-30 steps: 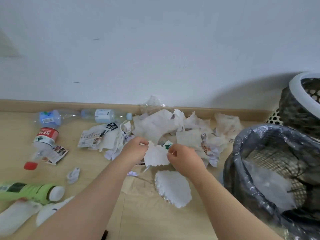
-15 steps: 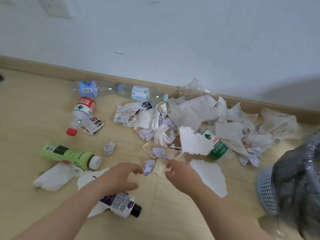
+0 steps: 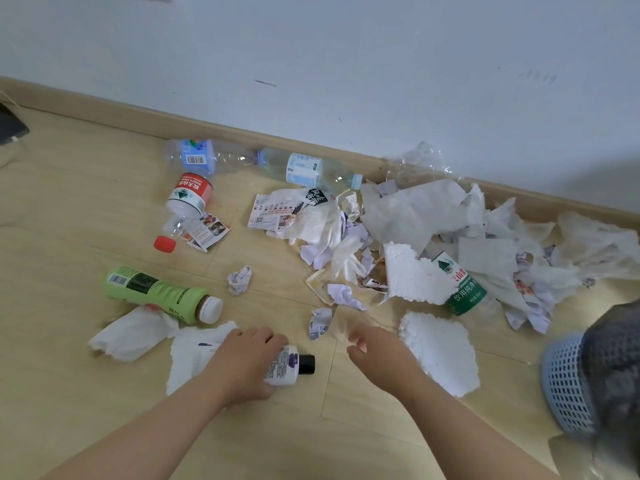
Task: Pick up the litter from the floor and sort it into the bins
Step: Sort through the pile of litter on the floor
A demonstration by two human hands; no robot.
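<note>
Bottle point(image 3: 290, 364) lies inside left grip point(image 3: 246, 362).

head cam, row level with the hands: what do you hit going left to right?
Crumpled tissue → left hand, gripping the white bottle → right hand, holding nothing → white foam sheet → blue basket.

Bin point(image 3: 568, 382) blurred, cut off at right; left hand point(image 3: 242, 362) covers bottle point(image 3: 288, 366).
</note>
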